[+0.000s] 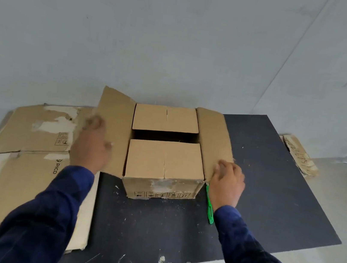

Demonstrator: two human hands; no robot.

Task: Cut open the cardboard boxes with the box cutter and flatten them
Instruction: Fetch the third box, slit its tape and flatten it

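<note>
- left grip (pixel 92 141) on left flap (pixel 115 127), blurred, can't tell if it clasps; fold flap fully outward
- box (pixel 159 188) upright on black mat (pixel 275 169), inner flaps closed, lift those next
- right grip (pixel 228 181) curls fingers over right flap (pixel 212 135) corner
- box cutter (pixel 210 204) lies just beside box, under that wrist; keep clear

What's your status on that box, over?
Left hand on left flap, blurred, grip unclear. Right hand grips right flap. Cardboard box upright, outer flaps spread, not flattened. Green box cutter on mat beside box.
</note>
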